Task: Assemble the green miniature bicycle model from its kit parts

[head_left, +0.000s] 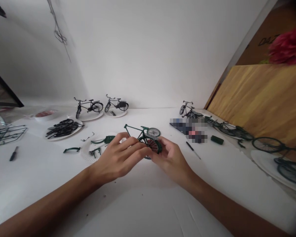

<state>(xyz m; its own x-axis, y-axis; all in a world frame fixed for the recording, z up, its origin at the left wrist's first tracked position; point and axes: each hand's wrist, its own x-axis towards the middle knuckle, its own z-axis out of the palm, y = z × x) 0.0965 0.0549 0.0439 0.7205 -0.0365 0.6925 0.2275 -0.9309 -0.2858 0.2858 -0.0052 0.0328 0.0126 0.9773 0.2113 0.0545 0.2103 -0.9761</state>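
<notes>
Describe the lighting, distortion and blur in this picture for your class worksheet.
Head view: soft, even light, faint shadows under the left hand and right hand holding the green model bicycle; wide-lens distortion stretches the forearms and curves the white table; the red fluffy decoration is blurred; a pixelated patch hides objects.

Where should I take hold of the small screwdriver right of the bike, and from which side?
Pinch the screwdriver by its dark handle at the far end, coming from above and the right. It lies flat and slanted, and the handle looks thicker than the thin shaft, so it likely gives the surest grip. Your right hand is nearest, though it is on the green bike.
</notes>
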